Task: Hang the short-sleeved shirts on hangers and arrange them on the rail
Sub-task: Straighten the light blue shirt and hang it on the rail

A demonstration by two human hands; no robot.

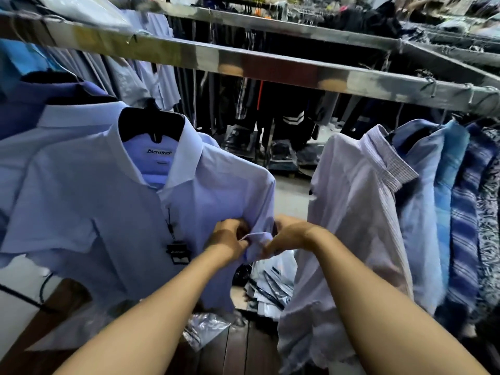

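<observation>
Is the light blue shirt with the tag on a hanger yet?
Yes. The light blue shirt is on a black hanger, seen inside its white collar.

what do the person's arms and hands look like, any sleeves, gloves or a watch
No sleeve shows on the left forearm or the right forearm up to the picture's bottom edge. The left hand and right hand wear no gloves, and neither wrist carries a watch or bracelet. A ring cannot be ruled out, since part of each hand is hidden.
</observation>
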